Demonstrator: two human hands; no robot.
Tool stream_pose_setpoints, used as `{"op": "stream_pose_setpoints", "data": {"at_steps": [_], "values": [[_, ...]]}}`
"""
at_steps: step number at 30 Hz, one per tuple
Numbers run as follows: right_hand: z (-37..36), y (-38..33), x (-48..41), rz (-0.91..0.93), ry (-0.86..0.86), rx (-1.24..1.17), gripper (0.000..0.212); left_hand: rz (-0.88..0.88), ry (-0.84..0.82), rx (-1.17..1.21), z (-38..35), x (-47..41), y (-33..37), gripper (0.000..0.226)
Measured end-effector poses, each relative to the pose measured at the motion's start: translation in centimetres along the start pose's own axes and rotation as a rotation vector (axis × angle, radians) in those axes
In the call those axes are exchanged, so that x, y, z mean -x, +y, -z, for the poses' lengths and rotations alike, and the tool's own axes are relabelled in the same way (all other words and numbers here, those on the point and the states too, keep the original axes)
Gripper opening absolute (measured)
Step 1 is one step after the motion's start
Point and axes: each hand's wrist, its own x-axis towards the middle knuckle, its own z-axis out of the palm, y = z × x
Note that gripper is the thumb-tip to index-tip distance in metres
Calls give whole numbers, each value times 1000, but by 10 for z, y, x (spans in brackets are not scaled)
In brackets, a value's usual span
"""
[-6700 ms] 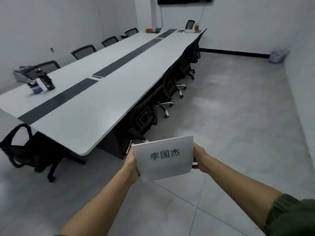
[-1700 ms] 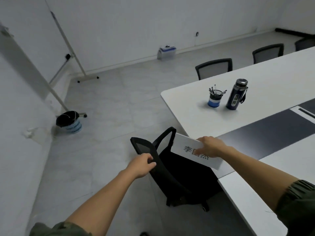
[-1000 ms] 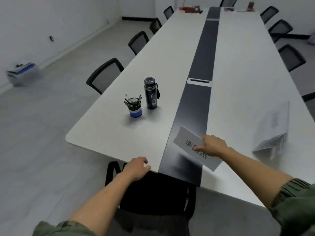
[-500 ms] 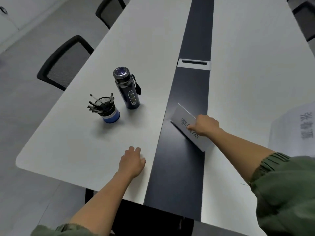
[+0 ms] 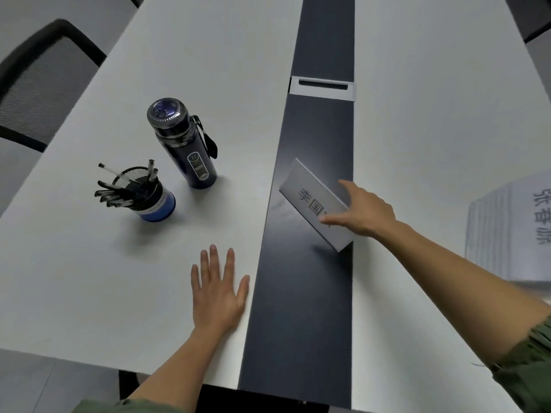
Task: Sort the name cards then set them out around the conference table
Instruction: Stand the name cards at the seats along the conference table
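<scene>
Tent-folded paper name card (image 5: 310,201) on dark strip (image 5: 298,293), right hand (image 5: 365,213) over it, fingers spread; left hand (image 5: 219,293) flat on tabletop (image 5: 89,278).

The conference table (image 5: 208,55) bears a name card (image 5: 304,192), bottle (image 5: 185,147), pen cup (image 5: 149,201) and card stack (image 5: 507,231).

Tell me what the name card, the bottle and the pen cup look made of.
Name card: matte white paper or card, sharply folded. Bottle: glossy dark-blue body, probably coated metal or plastic; ribbed cap. Pen cup: black mesh, likely metal, blue base.
</scene>
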Motion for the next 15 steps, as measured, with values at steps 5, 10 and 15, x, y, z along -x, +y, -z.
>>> {"op": "stream_pose_setpoints", "data": {"at_steps": [5,10,15], "values": [[-6,35,13,-114,-47,55,82,-3,3,-12,-6,-2,1,71],[0,45,-9,-85,68,-138,53,-3,-3,-31,-8,-5,-2,71],[-2,50,-16,-157,166,-480,67,-21,15,-29,-11,-4,-5,71]]}}
